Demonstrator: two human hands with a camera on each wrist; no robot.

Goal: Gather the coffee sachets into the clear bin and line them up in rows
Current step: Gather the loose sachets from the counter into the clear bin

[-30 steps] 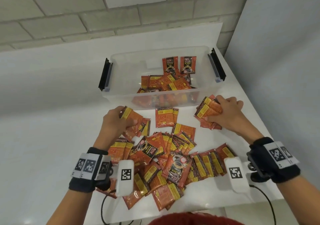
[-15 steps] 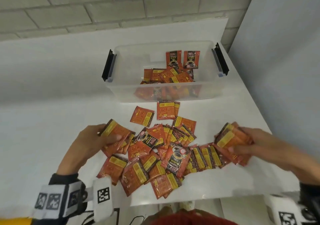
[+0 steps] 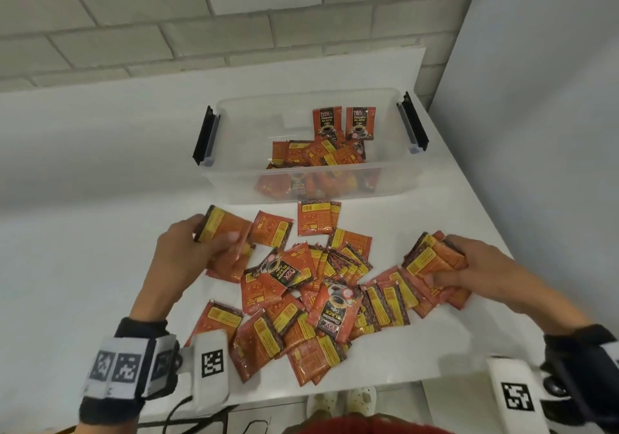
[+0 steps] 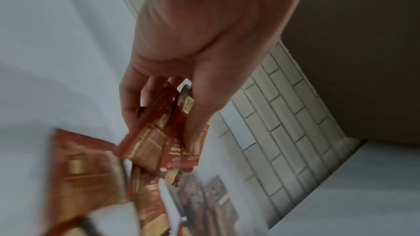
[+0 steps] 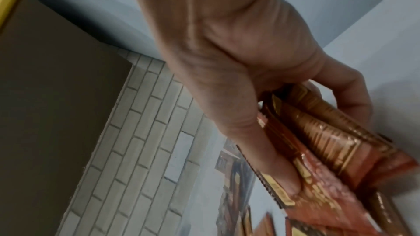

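Sachets (image 3: pixel 303 303), flat glossy foil squares in orange-red with yellow label panels and a few dark coffee-cup fronts, lay in a loose overlapping heap just in front of the clear bin (image 3: pixel 231 189). That bin was a rectangular tub of frosted translucent plastic with a black clip handle at each short end, standing on a smooth white table (image 3: pixel 83 232). Inside it a jumbled layer of sachets covered its right half, and two stood upright against its far wall; those low behind its near wall showed only as a blurred red smear through the plastic.

Both wrist views were soft with blur, so print on the packets could not be read there. Behind the bin rose a wall (image 3: pixel 134 32) of pale painted bricks.

At the heap's left edge, in front of the bin's left end, the left hand (image 3: pixel 187 254) was raised, thumb and fingers curled round a small stack (image 3: pixel 222 226) of sachets. In front of the bin's right end, the right hand (image 3: pixel 475 273) lay low, knuckles up, its fingers and thumb clamped round a thicker bundle (image 3: pixel 432 256) resting on the heap's right edge.
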